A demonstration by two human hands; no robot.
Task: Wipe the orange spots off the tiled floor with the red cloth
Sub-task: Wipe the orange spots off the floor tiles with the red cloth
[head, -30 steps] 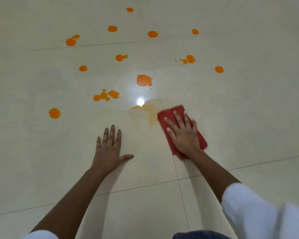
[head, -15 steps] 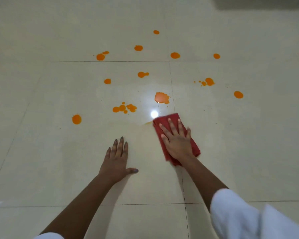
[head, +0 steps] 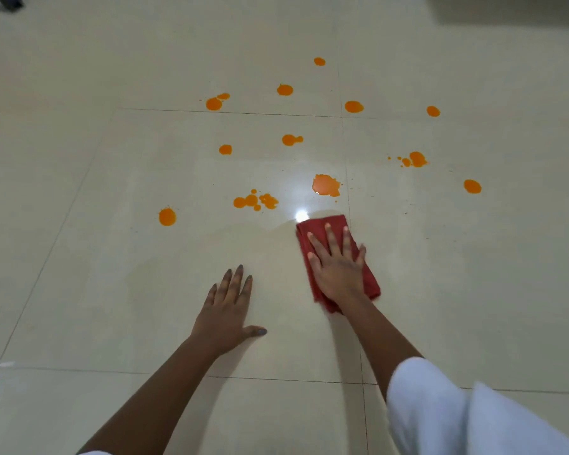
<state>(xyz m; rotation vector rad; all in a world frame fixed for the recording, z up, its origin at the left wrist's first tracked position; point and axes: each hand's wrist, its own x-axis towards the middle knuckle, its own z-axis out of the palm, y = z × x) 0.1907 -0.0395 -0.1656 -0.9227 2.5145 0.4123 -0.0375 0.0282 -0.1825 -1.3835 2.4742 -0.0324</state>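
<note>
progress: barely started imo. The faint wet sheen point(head: 243, 238) beside the cloth looks like wiped floor, that's about it

left to do: a dozen-plus orange spots point(head: 255, 201) dot the tiled floor point(head: 112, 192) further out; the big blob point(head: 326, 185) sits just beyond the cloth

red cloth point(head: 322, 224): folded, flat under the right hand point(head: 337, 267), fingers spread straight, pressing down

left hand point(head: 225, 307): flat on bare tile, fingers straight, holding nothing

in the way: nothing really. There's a dark thing point(head: 4, 1) in the far corner, can't tell what
</note>
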